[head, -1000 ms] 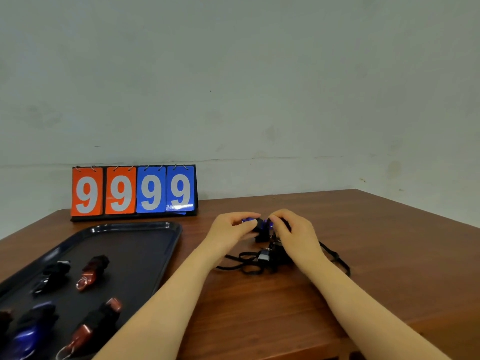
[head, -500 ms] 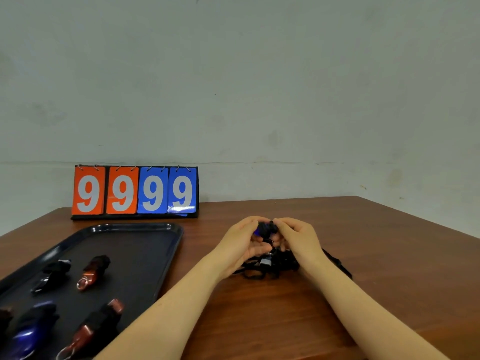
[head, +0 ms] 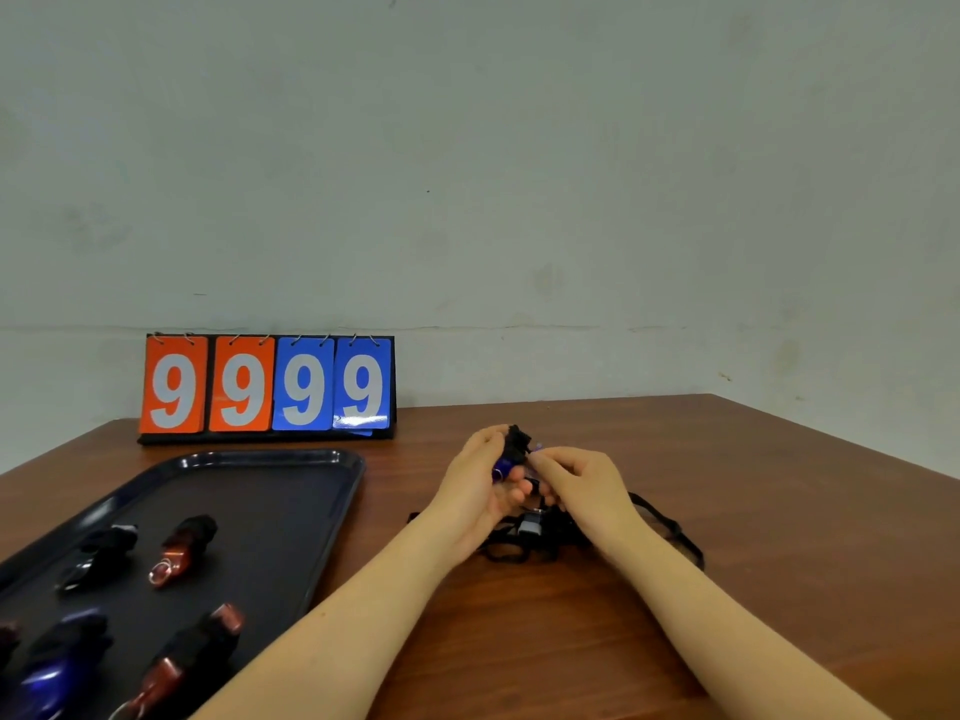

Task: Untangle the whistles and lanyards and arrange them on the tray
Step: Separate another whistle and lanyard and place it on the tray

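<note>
Item 1. Left hand [head: 480, 491]: fingers curled round a blue whistle [head: 503, 467] with its black lanyard bundle [head: 517, 441] standing out above the fingertips. One second earlier this hand lay flat-fingered low over the tangle on the table [head: 753, 511]; it had since lifted and turned palm inward, raising the whistle clear of the wood.

Item 2. Right hand [head: 582, 483]: fingers bent, pinching at the whistle's cord just beside the left hand's fingertips. Earlier it covered the tangle from above; now it sat higher, meeting the left hand.

Item 3. Remaining tangle [head: 524, 543]: black cords with a grey whistle [head: 531, 526], on the table beneath and between both wrists; one loop [head: 670, 527] trailed out to the right. Position as before.

Item 4. Tray [head: 311, 462]: dark, on the table's left part, well apart from the hands. It held wrapped whistles: one black [head: 96, 556], one copper [head: 179, 550], one blue [head: 57, 662], one copper near the front [head: 192, 657]. Unchanged.

Item 5. Scoreboard [head: 267, 387]: four flip cards, two orange and two blue, each reading 9, upright behind the tray. Unchanged.
</note>
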